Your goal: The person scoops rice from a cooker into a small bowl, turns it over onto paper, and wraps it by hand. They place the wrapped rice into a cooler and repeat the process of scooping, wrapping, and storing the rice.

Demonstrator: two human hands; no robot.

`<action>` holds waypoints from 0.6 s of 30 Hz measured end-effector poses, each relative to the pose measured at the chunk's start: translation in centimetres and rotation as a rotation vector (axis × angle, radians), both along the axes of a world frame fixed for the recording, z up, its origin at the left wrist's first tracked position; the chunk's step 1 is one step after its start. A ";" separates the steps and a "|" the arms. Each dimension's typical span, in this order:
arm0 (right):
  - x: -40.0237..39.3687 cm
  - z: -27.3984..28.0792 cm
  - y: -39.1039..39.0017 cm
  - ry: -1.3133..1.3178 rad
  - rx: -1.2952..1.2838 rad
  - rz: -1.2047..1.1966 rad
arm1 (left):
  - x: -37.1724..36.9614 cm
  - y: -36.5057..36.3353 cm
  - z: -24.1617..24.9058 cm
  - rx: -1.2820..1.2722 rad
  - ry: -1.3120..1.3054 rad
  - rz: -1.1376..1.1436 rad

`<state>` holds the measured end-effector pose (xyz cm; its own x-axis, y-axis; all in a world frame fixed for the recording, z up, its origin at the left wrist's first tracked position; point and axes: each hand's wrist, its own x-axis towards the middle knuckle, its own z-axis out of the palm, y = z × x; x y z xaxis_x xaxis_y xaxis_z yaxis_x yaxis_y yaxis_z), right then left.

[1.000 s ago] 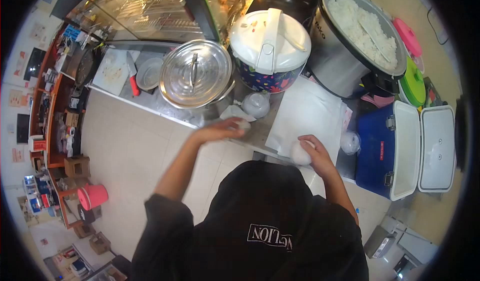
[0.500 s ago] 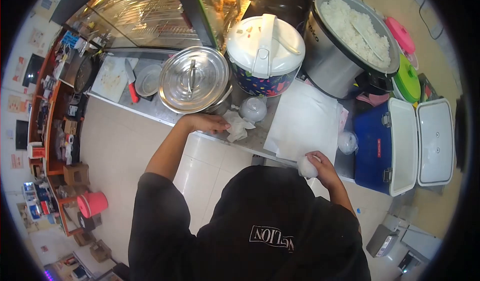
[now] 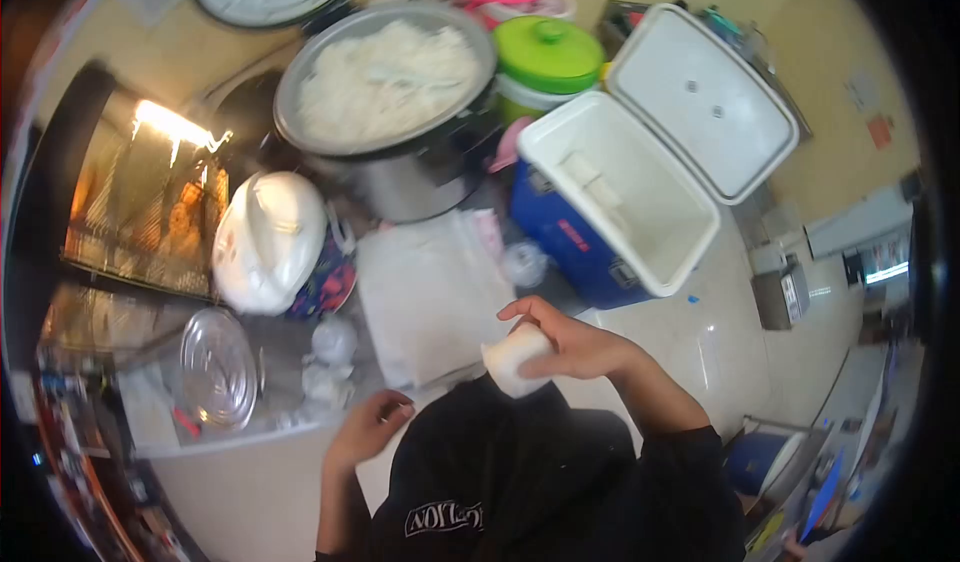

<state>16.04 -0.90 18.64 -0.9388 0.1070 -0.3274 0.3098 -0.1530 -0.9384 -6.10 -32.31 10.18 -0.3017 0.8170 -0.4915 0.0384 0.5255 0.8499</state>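
Observation:
My right hand (image 3: pixel 575 342) grips a white paper-wrapped bundle (image 3: pixel 515 362) in front of my chest, fingers round its upper side. Lower left, my left hand (image 3: pixel 372 424) hovers by the counter edge, its fingers loosely bent and apart from the thumb, with nothing seen in them. A stack of white paper sheets (image 3: pixel 430 302) lies on the counter between the hands. Left of it are a clear plastic ball-shaped bag (image 3: pixel 335 342) and crumpled white paper (image 3: pixel 326 384). The blue cooler box (image 3: pixel 565 242) stands open at right, with several white bundles (image 3: pixel 602 192) inside.
A large cooker (image 3: pixel 405 192) full of white rice (image 3: pixel 385 82) stands behind the paper. At left are a floral rice cooker (image 3: pixel 270 247), a steel-lidded pot (image 3: pixel 218 367) and a lit glass cabinet (image 3: pixel 150 192). A green-lidded container (image 3: pixel 548 57) stands beside the cooler.
My view has swung to the right, toward the cooler. The right hand has raised the wrapped bundle in front of me. My left hand has drawn back from the crumpled paper.

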 end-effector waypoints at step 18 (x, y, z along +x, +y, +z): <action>-0.8 -8.6 22.3 -1.278 1.198 0.258 | 1.7 10.7 -12.1 -0.137 1.064 0.001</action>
<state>15.20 21.41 9.99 -0.2133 0.7196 -0.6609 0.7731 0.5379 0.3361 -4.39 -21.57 -1.94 -0.6294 0.7745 -0.0636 0.7240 0.6142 0.3140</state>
